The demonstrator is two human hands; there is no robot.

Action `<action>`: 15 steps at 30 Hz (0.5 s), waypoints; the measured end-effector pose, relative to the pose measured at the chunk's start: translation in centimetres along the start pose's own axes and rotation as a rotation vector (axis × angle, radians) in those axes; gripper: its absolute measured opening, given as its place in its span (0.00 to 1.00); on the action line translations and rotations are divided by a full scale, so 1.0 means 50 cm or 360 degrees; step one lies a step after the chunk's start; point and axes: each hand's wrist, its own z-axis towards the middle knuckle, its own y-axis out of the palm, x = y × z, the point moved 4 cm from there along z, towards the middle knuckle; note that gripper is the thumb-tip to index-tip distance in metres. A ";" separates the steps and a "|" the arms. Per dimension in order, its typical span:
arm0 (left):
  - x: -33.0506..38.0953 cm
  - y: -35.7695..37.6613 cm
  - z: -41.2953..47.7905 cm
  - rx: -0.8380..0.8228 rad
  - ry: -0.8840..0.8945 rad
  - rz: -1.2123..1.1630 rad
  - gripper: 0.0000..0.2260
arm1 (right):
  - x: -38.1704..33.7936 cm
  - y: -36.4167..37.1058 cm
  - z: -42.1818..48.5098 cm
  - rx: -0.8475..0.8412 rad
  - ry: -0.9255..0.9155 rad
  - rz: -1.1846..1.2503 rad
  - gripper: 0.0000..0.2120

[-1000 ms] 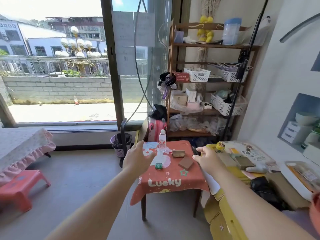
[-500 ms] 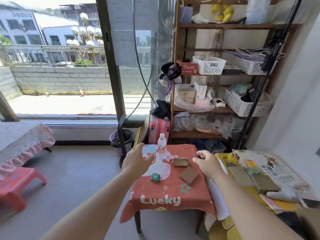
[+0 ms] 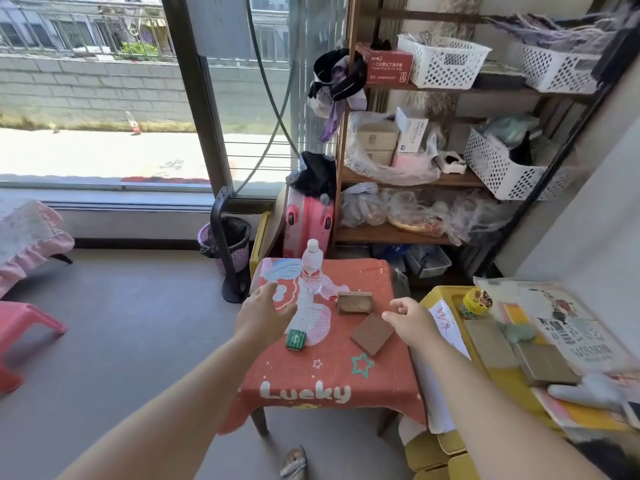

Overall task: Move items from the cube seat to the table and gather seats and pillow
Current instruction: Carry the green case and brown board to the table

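A square seat under a red "Lucky" cloth point(image 3: 332, 372) stands in front of me. On it are a clear water bottle point(image 3: 312, 268) at the back, a small wooden stand point(image 3: 354, 302), a brown flat block point(image 3: 372, 333) and a small green box point(image 3: 295, 339). My left hand point(image 3: 262, 315) hovers open over the cloth's left part, just left of the bottle and above the green box. My right hand point(image 3: 412, 322) hovers with loosely curled fingers at the right edge, beside the brown block. Neither hand holds anything.
A yellow table point(image 3: 446, 294) with papers, grey boxes and a small yellow tin point(image 3: 478, 301) adjoins the seat on the right. A wooden shelf point(image 3: 408, 233) with baskets stands behind. A bin point(image 3: 230, 242) and black stand sit by the window. A pink stool point(image 3: 24, 327) is at left.
I have stepped closer and my view has tilted down, so the seat looks larger. Both hands have stretched further over the cloth, the left nearer the bottle, the right nearer the brown block.
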 end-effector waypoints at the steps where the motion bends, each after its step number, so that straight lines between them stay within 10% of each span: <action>1: -0.002 0.004 0.022 -0.0003 -0.0006 -0.0006 0.28 | -0.002 0.002 0.022 0.0010 0.0013 0.0006 0.19; 15: -0.043 0.078 0.377 -0.0206 -0.0213 -0.0128 0.26 | -0.050 0.091 0.343 -0.0050 0.0275 -0.0183 0.17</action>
